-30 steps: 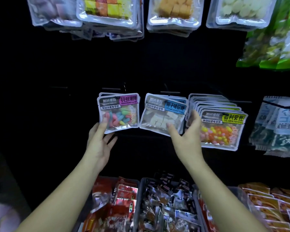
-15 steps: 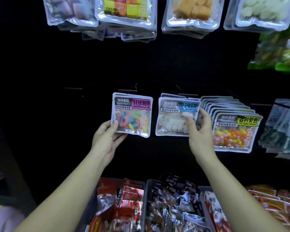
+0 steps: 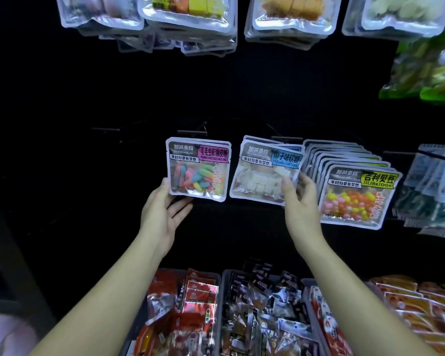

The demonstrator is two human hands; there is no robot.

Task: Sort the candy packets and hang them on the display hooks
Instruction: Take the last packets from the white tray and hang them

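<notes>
Fingers of the left hand [image 3: 162,211] pinch the lower left corner of the pink-label packet [image 3: 198,168], thumb on its front. Just to the right, the right hand [image 3: 301,204] grips the lower right corner of the blue-label packet [image 3: 261,173] likewise. Both packets sit just under the display hooks [image 3: 193,131]; whether they hang there is unclear. A yellow-label stack [image 3: 355,194] hangs farther right, and snack bins [image 3: 222,278] lie near.
</notes>
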